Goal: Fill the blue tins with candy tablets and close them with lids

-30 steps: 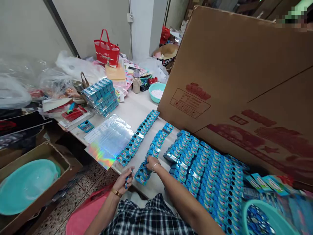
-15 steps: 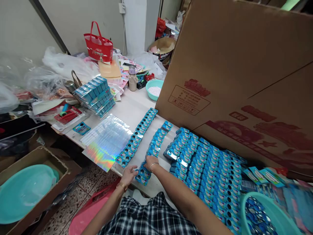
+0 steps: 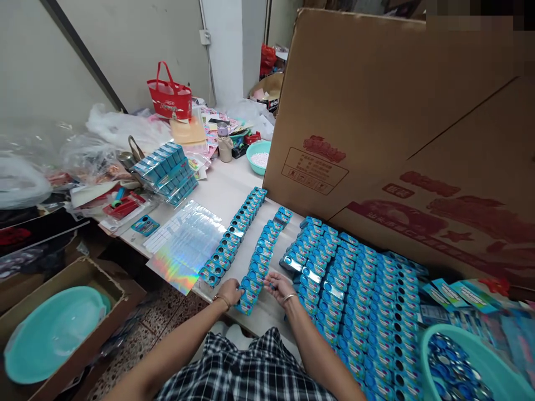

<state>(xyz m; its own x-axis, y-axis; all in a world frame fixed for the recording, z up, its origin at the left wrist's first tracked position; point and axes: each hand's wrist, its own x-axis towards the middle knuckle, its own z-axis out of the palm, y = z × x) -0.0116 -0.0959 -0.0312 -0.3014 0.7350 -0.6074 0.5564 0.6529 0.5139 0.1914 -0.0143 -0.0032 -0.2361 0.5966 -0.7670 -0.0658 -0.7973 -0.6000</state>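
A row of blue cards [image 3: 259,257] with round openings lies overlapped on the table between my hands. My left hand [image 3: 229,292] is at the left edge of the front cards, fingers curled together with the tips touching the edge; whatever they pinch is hidden. To the right of the same row, my right hand [image 3: 281,286] hovers with its fingers bent and apart. Blue round pieces fill the openings of the nearest cards. A second row of cards [image 3: 229,240], with dark openings, runs along the left.
Stacked rows of blue cards [image 3: 349,301] cover the table's right side, before a large cardboard box [image 3: 355,106]. A turquoise basin [image 3: 493,362] holds round blue pieces. Shiny holographic sheets [image 3: 178,259] lie left. A boxed turquoise basin [image 3: 58,328] stands lower left.
My right hand has drawn off the row to its right side. My left hand has gone from spread fingers to curled ones. The front cards' dark openings now show blue.
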